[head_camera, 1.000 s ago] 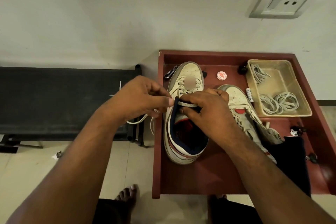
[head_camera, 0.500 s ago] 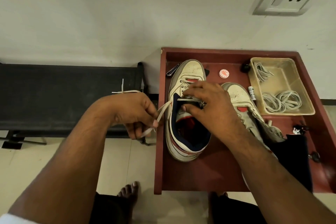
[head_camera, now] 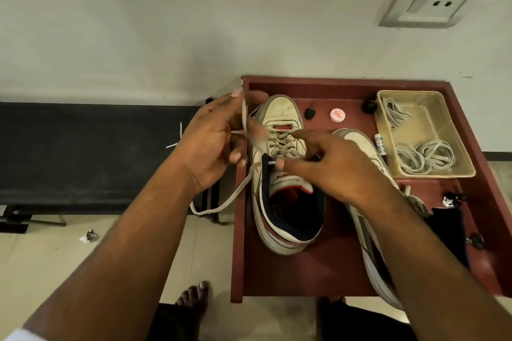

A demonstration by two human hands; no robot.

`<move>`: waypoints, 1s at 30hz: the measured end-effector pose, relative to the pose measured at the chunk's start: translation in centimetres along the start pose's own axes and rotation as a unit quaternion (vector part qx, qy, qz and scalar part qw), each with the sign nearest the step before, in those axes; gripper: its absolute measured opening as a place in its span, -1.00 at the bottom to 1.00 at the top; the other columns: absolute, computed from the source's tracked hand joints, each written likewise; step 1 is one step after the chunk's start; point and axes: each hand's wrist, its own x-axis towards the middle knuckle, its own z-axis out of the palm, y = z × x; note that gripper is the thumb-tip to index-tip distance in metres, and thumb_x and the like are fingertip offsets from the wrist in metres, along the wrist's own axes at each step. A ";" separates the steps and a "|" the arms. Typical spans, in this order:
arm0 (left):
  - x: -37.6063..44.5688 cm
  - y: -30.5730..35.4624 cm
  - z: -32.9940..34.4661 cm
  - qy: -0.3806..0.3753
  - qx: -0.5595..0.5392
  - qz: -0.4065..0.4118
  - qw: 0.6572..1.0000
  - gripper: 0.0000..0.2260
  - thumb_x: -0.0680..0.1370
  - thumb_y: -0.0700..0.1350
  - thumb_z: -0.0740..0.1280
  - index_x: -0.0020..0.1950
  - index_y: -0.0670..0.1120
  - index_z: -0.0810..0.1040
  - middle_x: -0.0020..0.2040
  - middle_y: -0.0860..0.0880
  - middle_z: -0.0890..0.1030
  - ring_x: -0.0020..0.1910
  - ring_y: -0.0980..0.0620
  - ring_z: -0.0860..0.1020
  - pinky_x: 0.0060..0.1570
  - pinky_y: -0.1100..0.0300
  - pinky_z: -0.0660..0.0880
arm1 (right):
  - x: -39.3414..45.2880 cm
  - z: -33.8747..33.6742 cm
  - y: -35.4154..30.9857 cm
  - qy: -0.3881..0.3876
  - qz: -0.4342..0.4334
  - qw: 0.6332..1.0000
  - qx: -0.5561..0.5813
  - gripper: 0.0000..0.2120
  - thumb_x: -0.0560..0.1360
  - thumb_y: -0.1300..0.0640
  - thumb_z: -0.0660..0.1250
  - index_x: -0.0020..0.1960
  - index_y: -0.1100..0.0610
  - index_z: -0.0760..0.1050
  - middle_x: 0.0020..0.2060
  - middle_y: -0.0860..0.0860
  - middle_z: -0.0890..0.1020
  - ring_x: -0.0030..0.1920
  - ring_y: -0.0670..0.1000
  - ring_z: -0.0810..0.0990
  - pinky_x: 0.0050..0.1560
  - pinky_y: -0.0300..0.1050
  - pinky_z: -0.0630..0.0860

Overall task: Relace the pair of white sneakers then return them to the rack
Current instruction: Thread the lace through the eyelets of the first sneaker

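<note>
On red tray [head_camera: 277,279] | left hand [head_camera: 213,141] fingers pinch flat lace [head_camera: 221,202] | right hand [head_camera: 332,166] fingers pinch leather sneaker [head_camera: 279,116] lacing

The surface [head_camera: 327,271] looks like wood under a smooth, dark red paint with a dull sheen. The sneaker [head_camera: 282,163] at its left edge has scuffed, off-white leather-like uppers — matt, with a perforated toe — and a navy cloth lining. Its lace [head_camera: 221,203] is flat woven cloth, greyish and limp. The tub [head_camera: 443,130] near the far right corner is translucent, yellowed plastic, slightly glossy, and holds more cloth laces [head_camera: 424,156]. A black cloth [head_camera: 448,232] at the right edge is matt. The floor [head_camera: 41,263] is pale, smooth tile; the wall [head_camera: 194,22] is matt paint.
</note>
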 end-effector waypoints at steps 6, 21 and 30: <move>-1.4 1.3 1.7 -0.177 0.217 0.014 0.960 -0.65 0.61 0.05 0.21 -0.05 -0.19 0.65 -0.46 -0.17 0.49 -0.64 0.08 0.21 -0.61 0.30 0.14 | 0.0 -2.2 -0.6 0.028 -0.171 0.974 0.149 -0.30 0.46 0.20 0.44 0.45 -0.26 0.28 0.54 -0.20 0.11 0.51 -0.20 0.12 0.45 -0.04 0.30; -0.9 2.0 -2.2 -0.332 -0.020 -0.043 0.942 -0.51 0.54 0.18 0.33 -0.02 -0.28 0.62 -0.25 -0.27 0.65 -0.71 0.16 0.37 -0.67 0.45 0.18 | -0.2 -0.3 -1.1 -0.073 -0.237 0.911 0.329 -0.60 0.43 0.31 0.42 0.19 -0.03 0.56 -0.10 0.06 0.68 -0.03 -0.05 0.65 0.03 -0.20 0.55; 0.1 1.1 -3.7 0.195 0.134 -0.034 0.971 -0.85 0.61 -0.05 0.31 0.10 -0.04 0.62 -0.01 -0.01 0.68 -0.57 0.14 0.31 -0.60 0.31 0.27 | 0.0 -4.8 2.2 0.076 -0.172 0.902 0.390 -0.78 0.31 0.09 0.49 -0.05 0.00 0.71 -0.20 0.05 0.73 -0.39 0.03 0.54 -0.27 -0.22 0.51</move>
